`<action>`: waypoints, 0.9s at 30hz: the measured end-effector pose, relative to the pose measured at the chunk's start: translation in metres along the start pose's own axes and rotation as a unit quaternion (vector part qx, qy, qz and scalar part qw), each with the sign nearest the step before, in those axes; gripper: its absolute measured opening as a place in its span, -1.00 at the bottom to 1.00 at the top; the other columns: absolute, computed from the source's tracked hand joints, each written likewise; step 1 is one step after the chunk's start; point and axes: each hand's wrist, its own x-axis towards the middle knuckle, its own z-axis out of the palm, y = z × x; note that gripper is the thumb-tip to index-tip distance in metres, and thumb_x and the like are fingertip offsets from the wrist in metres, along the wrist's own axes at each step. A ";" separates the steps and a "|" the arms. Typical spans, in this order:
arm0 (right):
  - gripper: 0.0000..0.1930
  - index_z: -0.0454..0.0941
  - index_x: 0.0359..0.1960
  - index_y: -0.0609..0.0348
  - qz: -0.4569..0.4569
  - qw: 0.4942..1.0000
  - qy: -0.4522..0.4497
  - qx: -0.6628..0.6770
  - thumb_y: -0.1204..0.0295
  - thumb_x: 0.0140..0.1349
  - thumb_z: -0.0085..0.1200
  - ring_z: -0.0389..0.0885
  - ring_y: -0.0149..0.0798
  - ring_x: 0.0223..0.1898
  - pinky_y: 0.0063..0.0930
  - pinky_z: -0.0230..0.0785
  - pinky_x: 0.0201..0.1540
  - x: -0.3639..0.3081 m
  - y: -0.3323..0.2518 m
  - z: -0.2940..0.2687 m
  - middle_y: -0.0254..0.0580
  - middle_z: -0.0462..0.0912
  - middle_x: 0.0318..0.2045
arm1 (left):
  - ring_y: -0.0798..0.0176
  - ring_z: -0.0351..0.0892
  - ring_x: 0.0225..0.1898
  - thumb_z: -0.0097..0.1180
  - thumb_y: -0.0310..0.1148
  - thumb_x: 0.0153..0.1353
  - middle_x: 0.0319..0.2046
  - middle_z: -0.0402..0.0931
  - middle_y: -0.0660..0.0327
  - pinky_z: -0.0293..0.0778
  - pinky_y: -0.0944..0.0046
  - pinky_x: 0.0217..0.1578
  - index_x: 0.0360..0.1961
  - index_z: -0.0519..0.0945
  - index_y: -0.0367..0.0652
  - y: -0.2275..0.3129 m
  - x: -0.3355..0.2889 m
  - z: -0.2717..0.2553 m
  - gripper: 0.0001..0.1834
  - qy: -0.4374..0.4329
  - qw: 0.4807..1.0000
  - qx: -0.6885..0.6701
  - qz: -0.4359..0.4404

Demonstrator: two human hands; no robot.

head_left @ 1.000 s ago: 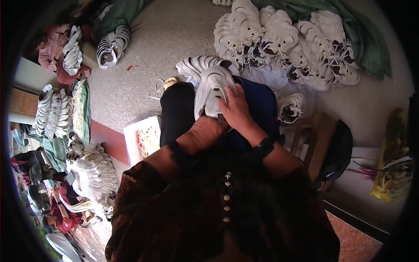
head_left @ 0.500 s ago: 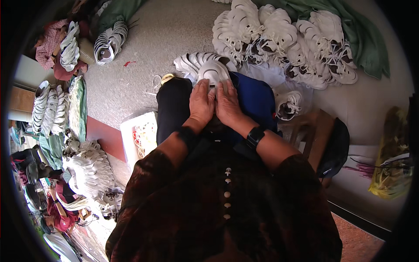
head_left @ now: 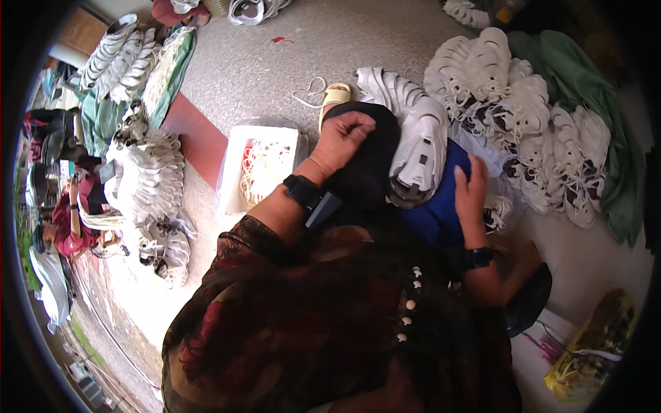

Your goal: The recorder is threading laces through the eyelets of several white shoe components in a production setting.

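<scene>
A white shoe upper lies lengthwise over my lap, its dark-lined opening toward me. Beyond it, a curved row of nested white uppers runs toward the floor. My left hand is to the left of the upper, over my black-clad knee, with fingers curled in toward the thumb and nothing visible in them. To the right of the upper, my right hand is beside the blue cloth on my lap, its thumb and fingers apart and holding nothing.
A white box of laces stands on the floor at left, near a yellow sandal on my foot. Heaped white shoes lie at right by a green cloth. More stacked uppers and a co-worker are at far left.
Both hands have come off the upper and moved apart, left hand leftward, right hand rightward. The upper now lies with its opening toward me. The view has turned left.
</scene>
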 end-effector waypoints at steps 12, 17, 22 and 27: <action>-0.56 0.24 0.11 0.35 0.173 0.983 -0.056 -0.010 0.33 0.25 -0.14 0.26 0.03 0.13 -0.27 0.02 0.19 -0.012 0.049 0.007 0.13 0.32 0.08 | 0.21 0.56 -0.24 0.02 -0.48 0.05 -0.31 0.59 0.04 0.41 0.32 -0.17 -0.24 0.56 -0.36 -0.219 -0.162 -0.183 -0.75 0.290 0.837 0.148 -0.440; -0.57 0.24 0.10 0.34 0.181 0.980 -0.073 -0.026 0.37 0.23 -0.13 0.27 -0.01 0.12 -0.28 0.03 0.18 -0.008 0.051 0.006 0.10 0.33 0.07 | 0.01 0.42 0.01 0.02 -0.44 0.02 -0.07 0.46 -0.04 0.29 0.24 0.05 -0.10 0.52 -0.24 -0.221 -0.158 -0.181 -0.65 0.191 0.841 0.276 -0.424; -0.59 0.24 0.09 0.33 0.193 0.979 -0.068 -0.006 0.42 0.22 -0.14 0.27 -0.04 0.12 -0.29 0.03 0.18 -0.007 0.049 0.007 0.08 0.34 0.06 | -0.01 0.17 0.20 -0.06 -0.47 -0.02 0.07 0.33 0.05 0.23 0.12 0.11 -0.08 0.53 -0.06 -0.220 -0.138 -0.176 -0.60 -0.039 0.800 0.505 -0.322; -0.59 0.24 0.09 0.33 0.200 0.976 -0.083 -0.021 0.44 0.22 -0.14 0.27 -0.04 0.12 -0.29 0.04 0.18 -0.005 0.048 0.003 0.08 0.34 0.06 | -0.06 0.13 0.21 -0.13 -0.53 -0.04 0.08 0.29 -0.03 0.23 0.06 0.09 -0.29 0.52 -0.25 -0.232 -0.120 -0.176 -0.74 -0.036 0.745 0.473 -0.468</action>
